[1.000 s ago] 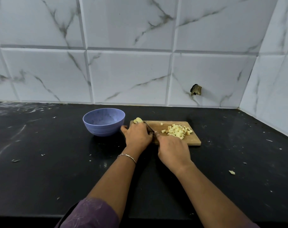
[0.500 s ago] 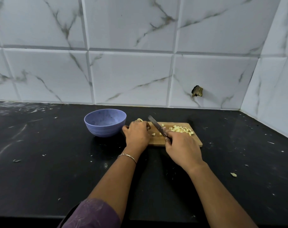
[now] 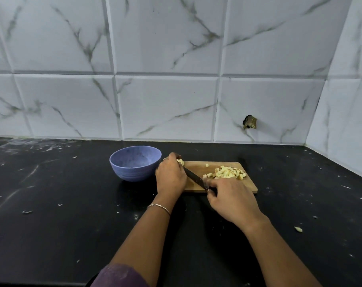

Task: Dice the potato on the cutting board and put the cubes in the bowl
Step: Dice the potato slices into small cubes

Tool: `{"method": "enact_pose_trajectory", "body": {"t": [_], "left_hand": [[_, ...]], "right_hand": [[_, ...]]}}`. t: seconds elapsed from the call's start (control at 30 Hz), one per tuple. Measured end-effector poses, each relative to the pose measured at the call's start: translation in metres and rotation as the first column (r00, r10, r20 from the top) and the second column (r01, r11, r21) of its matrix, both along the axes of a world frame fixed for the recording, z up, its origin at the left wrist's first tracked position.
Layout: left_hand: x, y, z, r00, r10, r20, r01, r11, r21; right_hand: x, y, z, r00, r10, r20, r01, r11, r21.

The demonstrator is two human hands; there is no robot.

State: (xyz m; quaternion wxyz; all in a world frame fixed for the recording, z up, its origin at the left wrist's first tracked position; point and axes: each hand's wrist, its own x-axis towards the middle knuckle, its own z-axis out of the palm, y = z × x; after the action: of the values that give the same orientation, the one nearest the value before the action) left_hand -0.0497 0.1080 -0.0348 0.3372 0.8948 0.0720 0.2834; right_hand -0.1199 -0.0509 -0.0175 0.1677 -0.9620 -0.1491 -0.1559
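I see my left grip (image 3: 170, 177) at centre frame, curled over the potato piece (image 3: 180, 161) at the cutting board (image 3: 246, 187)'s left end. My right grip (image 3: 231, 199) wraps the knife (image 3: 193, 177) handle. The cubes (image 3: 227, 173) are heaped on the board's right; the bowl (image 3: 134, 164) sits left on the desk (image 3: 52, 204).

Black stone countertop (image 3: 52, 204) flecked with pale crumbs; white grey-veined marble wall tiles (image 3: 165, 104); dark broken hole (image 3: 249, 122) in one tile.

- The head view looks forward and down from over the near edge of the black stone counter (image 3: 52, 204), facing the white marble-veined tile wall (image 3: 165, 48).
- It is near, with the rectangular wooden cutting board (image 3: 246, 185) mid-frame.
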Motion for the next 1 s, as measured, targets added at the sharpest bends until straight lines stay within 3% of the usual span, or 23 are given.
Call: {"method": "enact_pose_trajectory", "body": {"t": [0.63,0.8,1.0], "left_hand": [[0.000,0.010,-0.007,0.997,-0.066,-0.047,0.065,0.998,-0.006],[0.001,0.012,-0.009,0.995,-0.068,-0.076,0.068,0.998,-0.009],[0.003,0.013,-0.010,0.989,-0.059,-0.138,0.072,0.994,0.088]], "right_hand": [[0.012,-0.006,-0.010,0.975,-0.176,0.135,0.178,0.984,0.002],[0.013,-0.001,-0.012,0.997,-0.055,0.060,0.050,0.995,0.083],[0.016,-0.001,-0.019,0.997,-0.067,-0.033,0.067,0.998,-0.006]]}}
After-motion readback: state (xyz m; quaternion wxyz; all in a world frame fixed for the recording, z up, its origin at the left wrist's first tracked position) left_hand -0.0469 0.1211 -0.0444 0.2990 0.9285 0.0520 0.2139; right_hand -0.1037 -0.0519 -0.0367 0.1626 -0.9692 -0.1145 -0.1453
